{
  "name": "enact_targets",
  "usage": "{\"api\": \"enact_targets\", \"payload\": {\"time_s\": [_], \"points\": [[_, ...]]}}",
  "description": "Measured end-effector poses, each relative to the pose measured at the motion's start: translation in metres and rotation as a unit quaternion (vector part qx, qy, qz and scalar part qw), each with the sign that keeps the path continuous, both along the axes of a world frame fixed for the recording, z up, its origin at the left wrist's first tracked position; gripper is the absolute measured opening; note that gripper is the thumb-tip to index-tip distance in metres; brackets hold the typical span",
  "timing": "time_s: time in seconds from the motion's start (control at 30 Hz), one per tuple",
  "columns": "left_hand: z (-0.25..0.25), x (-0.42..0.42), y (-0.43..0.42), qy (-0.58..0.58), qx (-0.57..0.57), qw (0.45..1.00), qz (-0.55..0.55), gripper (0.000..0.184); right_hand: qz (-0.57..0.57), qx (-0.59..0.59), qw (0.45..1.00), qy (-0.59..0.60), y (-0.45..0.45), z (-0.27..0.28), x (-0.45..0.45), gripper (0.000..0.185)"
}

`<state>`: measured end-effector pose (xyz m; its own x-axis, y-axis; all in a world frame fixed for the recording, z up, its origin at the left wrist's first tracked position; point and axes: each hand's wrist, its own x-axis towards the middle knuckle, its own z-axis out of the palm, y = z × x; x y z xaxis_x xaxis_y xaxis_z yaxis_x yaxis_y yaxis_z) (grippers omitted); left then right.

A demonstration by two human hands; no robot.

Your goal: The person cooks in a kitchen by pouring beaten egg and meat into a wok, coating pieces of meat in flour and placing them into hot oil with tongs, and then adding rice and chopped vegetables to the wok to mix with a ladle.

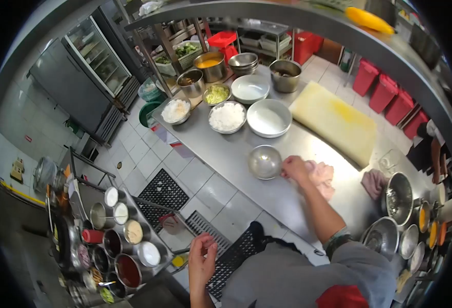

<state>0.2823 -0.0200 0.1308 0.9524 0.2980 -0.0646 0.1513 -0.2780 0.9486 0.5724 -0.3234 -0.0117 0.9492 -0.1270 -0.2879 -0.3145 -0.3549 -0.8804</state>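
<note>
My right hand (293, 168) is at the right rim of a small metal bowl (265, 162), fingers closed at its edge. The bowl stands on the steel table (236, 159) and looks empty. Just beside that hand lies a crumpled pink cloth (321, 178). My left hand (203, 254) hangs low in front of my body, away from the table, fingers loosely bent with nothing in them. Beyond the metal bowl are two white bowls (269, 118) and a metal bowl of white rice (227, 117).
A yellowed cutting board (336, 122) lies at the table's right. Behind are another rice bowl (176, 111), chopped greens (216, 94) and pots (210, 65). Lower left, a station holds sauce containers (128, 270). A shelf (308, 20) spans overhead. At far right stands another person (431, 154).
</note>
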Motion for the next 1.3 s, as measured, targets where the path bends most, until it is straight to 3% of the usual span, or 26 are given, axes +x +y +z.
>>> {"api": "enact_targets", "payload": {"time_s": [0.1,0.2,0.23,0.27,0.3,0.33,0.4,0.43,0.47,0.53,0.57,0.6,0.63,0.67,0.73,0.83,0.93,1.07,1.17,1.3], "points": [[-0.002,0.013,0.048,0.042,0.038,0.998,0.032,0.018,0.0,-0.103,0.994,0.021,-0.005,0.033,0.009,0.02],[-0.025,0.001,0.095,0.077,-0.01,0.988,0.135,0.019,-0.026,-0.189,0.982,0.006,-0.048,0.007,0.025,0.013],[-0.028,0.001,0.107,0.074,-0.017,0.985,0.154,0.02,0.035,-0.275,0.96,0.044,-0.07,0.013,0.031,0.016],[-0.027,0.007,0.119,0.071,-0.026,0.982,0.172,0.021,0.049,-0.48,0.871,-0.092,-0.087,0.012,0.028,0.022],[-0.019,0.019,0.123,0.028,-0.118,0.971,0.207,0.021,0.034,-0.469,0.877,-0.099,-0.064,0.064,0.037,0.027],[-0.011,0.033,0.128,0.028,-0.128,0.969,0.207,0.021,0.022,-0.46,0.882,-0.099,-0.033,0.122,0.031,0.034],[0.004,0.066,0.147,0.038,-0.146,0.969,0.194,0.022,0.063,-0.221,0.964,-0.133,0.048,0.195,0.047,0.044],[0.005,0.086,0.159,-0.017,-0.15,0.977,0.152,0.023,0.136,-0.108,0.971,-0.163,0.089,0.207,0.053,0.038],[0.0,0.101,0.169,-0.03,-0.165,0.977,0.135,0.024,0.199,0.029,0.96,-0.192,0.14,0.212,0.054,0.034],[-0.008,0.138,0.195,-0.068,-0.194,0.974,0.093,0.025,0.381,0.103,0.879,-0.268,0.25,0.226,0.051,0.037],[0.001,0.155,0.204,-0.042,-0.235,0.966,0.1,0.026,0.454,0.105,0.853,-0.233,0.304,0.24,0.046,0.044],[-0.004,0.169,0.218,-0.044,-0.252,0.964,0.076,0.027,0.553,0.053,0.777,-0.295,0.351,0.234,0.052,0.05],[-0.009,0.177,0.233,-0.041,-0.265,0.962,0.054,0.028,0.615,0.047,0.734,-0.284,0.397,0.234,0.047,0.054],[-0.014,0.186,0.248,-0.037,-0.277,0.96,0.031,0.029,0.684,0.139,0.67,-0.253,0.438,0.231,0.047,0.048],[-0.01,0.209,0.279,-0.026,-0.313,0.949,0.027,0.028,0.736,0.176,0.569,-0.321,0.509,0.222,0.041,0.037],[-0.005,0.237,0.319,-0.027,-0.364,0.927,0.083,0.027,0.819,0.081,0.479,-0.304,0.577,0.222,0.053,0.033],[0.005,0.258,0.353,-0.055,-0.42,0.885,0.192,0.026,0.782,0.148,0.512,-0.323,0.635,0.208,0.066,0.033],[0.016,0.29,0.398,-0.121,-0.461,0.805,0.353,0.026,0.794,0.189,0.488,-0.31,0.696,0.206,0.107,0.031],[0.027,0.32,0.428,-0.173,-0.456,0.744,0.457,0.027,0.792,0.288,0.48,-0.243,0.748,0.19,0.141,0.031],[0.001,0.296,0.474,-0.228,-0.432,0.78,0.392,0.045,0.798,0.309,0.457,-0.241,0.818,0.164,0.168,0.035]]}}
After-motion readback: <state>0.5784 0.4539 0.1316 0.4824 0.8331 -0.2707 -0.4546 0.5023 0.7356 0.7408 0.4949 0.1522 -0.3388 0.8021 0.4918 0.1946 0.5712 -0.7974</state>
